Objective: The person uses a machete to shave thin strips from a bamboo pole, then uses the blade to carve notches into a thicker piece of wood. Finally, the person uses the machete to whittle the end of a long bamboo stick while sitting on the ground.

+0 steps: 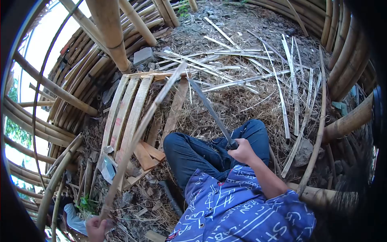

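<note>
Fingers of the left hand point(96, 230) are closed round the lower end of 1 long stick point(145, 128), which slants up and rightward from them. Right of those fingers lean 3 pale slats point(136, 105). The fingers of the right hand point(244, 152) grip 1 long knife point(210, 109), its blade apart from the knees; keeping both grips firm seems wise. Beyond them lie pale strips point(291, 76), too tangled to count.

Left hand point(96, 230) — partly beyond bottom edge
</note>
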Demonstrator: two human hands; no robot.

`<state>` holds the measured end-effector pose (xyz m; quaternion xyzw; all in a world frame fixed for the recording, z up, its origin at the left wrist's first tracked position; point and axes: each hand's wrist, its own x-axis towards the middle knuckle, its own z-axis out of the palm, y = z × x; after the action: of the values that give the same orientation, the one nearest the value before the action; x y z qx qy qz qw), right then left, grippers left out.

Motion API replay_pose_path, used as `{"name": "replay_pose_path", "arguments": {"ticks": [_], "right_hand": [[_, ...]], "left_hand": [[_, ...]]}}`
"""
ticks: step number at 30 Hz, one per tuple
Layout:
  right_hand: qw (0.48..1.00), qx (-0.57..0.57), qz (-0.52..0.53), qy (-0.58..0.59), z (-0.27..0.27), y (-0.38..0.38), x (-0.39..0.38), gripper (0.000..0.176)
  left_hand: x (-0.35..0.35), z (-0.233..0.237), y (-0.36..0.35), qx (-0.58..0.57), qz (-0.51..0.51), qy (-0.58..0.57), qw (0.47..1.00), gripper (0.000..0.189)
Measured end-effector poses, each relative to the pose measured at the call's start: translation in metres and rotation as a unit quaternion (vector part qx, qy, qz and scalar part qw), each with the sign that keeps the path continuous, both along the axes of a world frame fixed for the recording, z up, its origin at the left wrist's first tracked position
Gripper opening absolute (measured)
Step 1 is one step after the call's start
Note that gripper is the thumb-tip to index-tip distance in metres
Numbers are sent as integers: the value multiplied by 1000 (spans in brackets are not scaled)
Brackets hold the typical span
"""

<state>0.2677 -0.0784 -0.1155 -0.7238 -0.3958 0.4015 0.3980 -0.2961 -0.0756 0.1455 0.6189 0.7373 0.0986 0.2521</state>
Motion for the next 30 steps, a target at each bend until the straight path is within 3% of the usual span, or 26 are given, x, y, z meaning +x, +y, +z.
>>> {"name": "replay_pose_path", "arguments": {"ticks": [1,2,4,7,10,12,14,16,18,20,24,26,28,30], "right_hand": [[1000,-2,2,-12,-1,1,1,22],[1000,0,9,-16,-2,2,1,22],[1000,28,-4,-11,-3,3,0,21],[999,35,-10,20,-3,0,-3,19],[998,39,-31,49,2,-4,0,15],[995,61,-41,74,-1,-7,5,13],[992,67,-60,93,2,-8,5,13],[988,73,-79,113,3,-8,7,13],[984,82,-97,126,4,-9,10,13],[985,71,-101,124,5,-12,14,13],[985,71,-101,122,-6,-19,17,13],[986,69,-97,116,-16,-19,18,12],[986,67,-102,110,-21,-22,19,10],[974,45,-100,198,-13,-19,22,10]], "left_hand": [[10,11,0,64,-68,51,994,21],[0,7,2,66,-60,49,995,21],[-29,-1,13,200,-24,135,970,23],[19,25,30,215,9,151,965,26],[36,26,43,242,-32,121,962,23],[62,25,55,253,-54,172,951,19],[92,12,65,351,-98,241,899,16],[94,-1,75,370,-128,270,880,18],[122,2,85,283,-124,295,904,21],[134,-4,89,281,-130,324,894,26],[141,-28,99,156,-127,253,946,29],[132,-45,105,45,-189,114,974,27],[124,-52,105,6,-216,96,972,27],[121,-55,102,-30,-205,33,978,26]]}}
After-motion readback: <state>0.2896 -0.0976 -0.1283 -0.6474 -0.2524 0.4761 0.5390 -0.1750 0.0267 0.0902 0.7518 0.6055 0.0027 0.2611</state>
